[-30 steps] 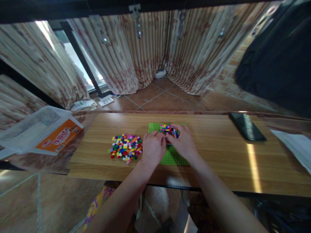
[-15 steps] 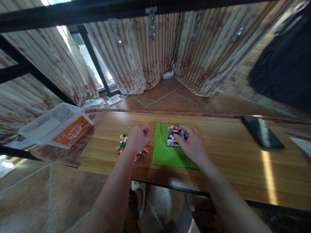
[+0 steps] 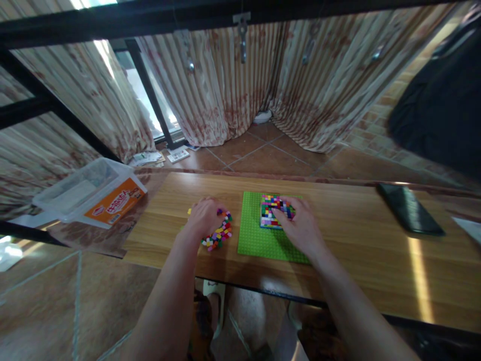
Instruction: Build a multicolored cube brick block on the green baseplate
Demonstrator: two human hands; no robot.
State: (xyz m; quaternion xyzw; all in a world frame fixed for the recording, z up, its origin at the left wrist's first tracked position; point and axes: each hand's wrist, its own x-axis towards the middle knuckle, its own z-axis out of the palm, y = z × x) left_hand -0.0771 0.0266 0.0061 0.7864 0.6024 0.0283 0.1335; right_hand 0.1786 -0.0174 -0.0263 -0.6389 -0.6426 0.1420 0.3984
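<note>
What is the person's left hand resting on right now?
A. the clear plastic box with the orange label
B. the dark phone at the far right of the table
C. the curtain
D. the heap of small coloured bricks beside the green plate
D: the left hand lies on the heap of small coloured bricks, just left of the green baseplate, while the right hand is at the built patch of bricks on that plate.

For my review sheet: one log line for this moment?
left hand: on loose bricks | right hand: on brick patch | green baseplate
</note>
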